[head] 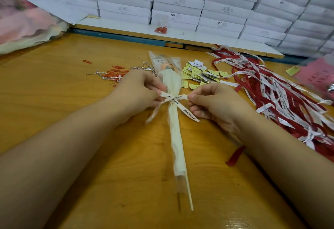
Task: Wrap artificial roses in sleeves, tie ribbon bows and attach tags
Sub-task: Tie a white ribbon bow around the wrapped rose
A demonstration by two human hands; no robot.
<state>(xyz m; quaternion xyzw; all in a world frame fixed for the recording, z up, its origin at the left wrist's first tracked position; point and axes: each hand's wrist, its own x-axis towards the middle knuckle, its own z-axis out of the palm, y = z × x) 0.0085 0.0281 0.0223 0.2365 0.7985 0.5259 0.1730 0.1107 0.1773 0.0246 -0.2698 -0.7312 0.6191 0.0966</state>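
Pinching ribbon (173, 98) btwn L grip (138, 91), R grip (213, 102).

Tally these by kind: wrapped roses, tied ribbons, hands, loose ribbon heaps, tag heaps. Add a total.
wrapped rose: 1
tied ribbon: 1
hands: 2 (left hand, right hand, each pinching the tied ribbon)
ribbon heap: 1
tag heap: 1
Total: 6

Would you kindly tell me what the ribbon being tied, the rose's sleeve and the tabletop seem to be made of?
The ribbon looks like thin woven fabric, matte white with printed dark script; its cut ends look frayed. The sleeve seems clear glossy plastic film, see-through at both ends, over a cream paper-like liner. The tabletop appears wood or wood-look laminate: orange grain, soft sheen.
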